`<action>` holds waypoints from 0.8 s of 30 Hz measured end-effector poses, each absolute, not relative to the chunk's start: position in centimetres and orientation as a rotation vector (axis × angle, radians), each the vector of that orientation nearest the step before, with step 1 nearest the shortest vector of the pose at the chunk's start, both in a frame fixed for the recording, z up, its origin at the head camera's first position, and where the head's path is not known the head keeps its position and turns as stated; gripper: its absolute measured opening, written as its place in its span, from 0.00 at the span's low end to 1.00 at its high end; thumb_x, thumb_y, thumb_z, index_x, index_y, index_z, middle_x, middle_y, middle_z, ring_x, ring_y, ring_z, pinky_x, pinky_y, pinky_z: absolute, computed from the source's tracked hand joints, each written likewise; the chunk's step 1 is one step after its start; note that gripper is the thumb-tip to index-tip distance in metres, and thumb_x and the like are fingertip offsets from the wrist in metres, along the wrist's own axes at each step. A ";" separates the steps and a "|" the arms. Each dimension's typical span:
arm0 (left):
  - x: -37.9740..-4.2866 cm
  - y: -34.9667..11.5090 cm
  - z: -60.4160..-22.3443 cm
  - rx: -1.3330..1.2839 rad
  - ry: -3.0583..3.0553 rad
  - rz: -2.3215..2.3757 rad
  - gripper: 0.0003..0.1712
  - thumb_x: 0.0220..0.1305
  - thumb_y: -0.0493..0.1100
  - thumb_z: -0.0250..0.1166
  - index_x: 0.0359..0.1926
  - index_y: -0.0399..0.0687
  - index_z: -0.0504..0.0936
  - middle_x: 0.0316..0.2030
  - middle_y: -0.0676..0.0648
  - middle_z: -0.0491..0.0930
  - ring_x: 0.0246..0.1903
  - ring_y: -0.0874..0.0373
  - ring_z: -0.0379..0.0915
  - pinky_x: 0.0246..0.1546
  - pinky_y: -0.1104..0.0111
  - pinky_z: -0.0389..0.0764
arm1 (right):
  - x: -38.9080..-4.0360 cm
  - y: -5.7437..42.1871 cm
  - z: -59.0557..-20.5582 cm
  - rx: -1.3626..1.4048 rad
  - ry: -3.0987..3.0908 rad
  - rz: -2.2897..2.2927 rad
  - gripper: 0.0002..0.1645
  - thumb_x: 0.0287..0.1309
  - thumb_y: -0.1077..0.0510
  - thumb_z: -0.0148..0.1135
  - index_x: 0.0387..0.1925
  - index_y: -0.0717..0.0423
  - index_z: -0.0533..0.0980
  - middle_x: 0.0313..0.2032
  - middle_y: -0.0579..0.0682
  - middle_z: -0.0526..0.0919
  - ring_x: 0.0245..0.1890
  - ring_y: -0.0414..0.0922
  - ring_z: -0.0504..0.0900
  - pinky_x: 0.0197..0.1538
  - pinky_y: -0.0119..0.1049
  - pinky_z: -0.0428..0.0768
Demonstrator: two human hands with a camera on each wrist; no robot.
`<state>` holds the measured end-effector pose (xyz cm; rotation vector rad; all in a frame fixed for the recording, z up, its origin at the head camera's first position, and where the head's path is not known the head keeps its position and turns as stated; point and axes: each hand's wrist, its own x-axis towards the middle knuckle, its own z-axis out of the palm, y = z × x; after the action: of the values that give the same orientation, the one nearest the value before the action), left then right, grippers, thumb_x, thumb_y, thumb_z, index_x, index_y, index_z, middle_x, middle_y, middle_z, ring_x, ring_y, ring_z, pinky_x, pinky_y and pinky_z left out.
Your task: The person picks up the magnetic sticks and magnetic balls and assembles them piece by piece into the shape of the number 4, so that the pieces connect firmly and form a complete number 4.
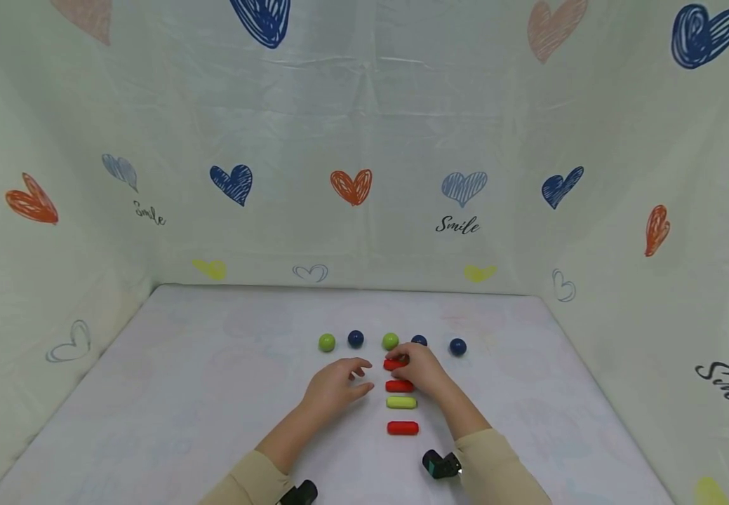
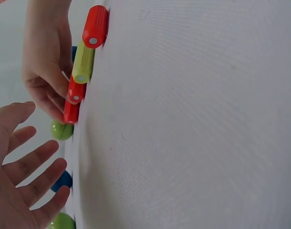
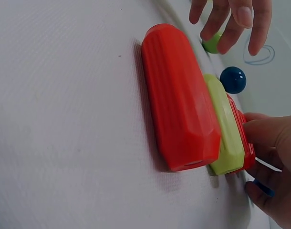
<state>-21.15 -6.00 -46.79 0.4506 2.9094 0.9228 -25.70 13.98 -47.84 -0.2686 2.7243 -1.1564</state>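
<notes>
Four short ridged sticks lie crosswise in a column: a near red stick (image 1: 403,428), a lime stick (image 1: 401,402), a second red stick (image 1: 399,386) and the farthest red stick (image 1: 393,365). My right hand (image 1: 425,369) pinches the farthest red one between thumb and fingers, covering its right end. Left of the column, my left hand (image 1: 331,387) hovers with fingers spread, holding nothing; the left wrist view shows its palm (image 2: 5,191) bare. In the right wrist view the near red stick (image 3: 181,100) partly hides the lime one (image 3: 226,129).
Beyond the column runs a row of balls: a green ball (image 1: 327,342), a blue ball (image 1: 356,339), another green ball (image 1: 391,341), a blue ball (image 1: 419,340) partly behind my right hand, and a blue ball (image 1: 458,347) at right. Heart-printed cloth (image 1: 402,245) surrounds the white table (image 1: 200,393).
</notes>
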 end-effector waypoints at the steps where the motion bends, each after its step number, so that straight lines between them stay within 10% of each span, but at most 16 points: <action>1: -21.1 -6.0 -46.8 0.449 2.911 0.918 0.21 0.57 0.51 0.72 0.51 0.53 0.82 0.38 0.54 0.82 0.39 0.57 0.76 0.37 0.64 0.80 | -25.7 14.0 -47.8 -0.266 2.723 -1.157 0.15 0.53 0.66 0.70 0.43 0.53 0.83 0.37 0.48 0.80 0.36 0.47 0.75 0.38 0.36 0.80; 24: -21.1 -8.8 -46.0 0.355 2.924 1.037 0.21 0.60 0.47 0.70 0.53 0.48 0.81 0.41 0.50 0.82 0.43 0.51 0.77 0.42 0.57 0.80 | -24.1 11.5 -46.4 -0.348 2.663 -1.332 0.14 0.56 0.63 0.69 0.46 0.52 0.83 0.37 0.47 0.79 0.35 0.46 0.75 0.35 0.36 0.79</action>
<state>-21.15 -8.78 -46.05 0.3553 2.9237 1.0369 -24.14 11.50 -46.38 -0.3480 2.6630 -1.3319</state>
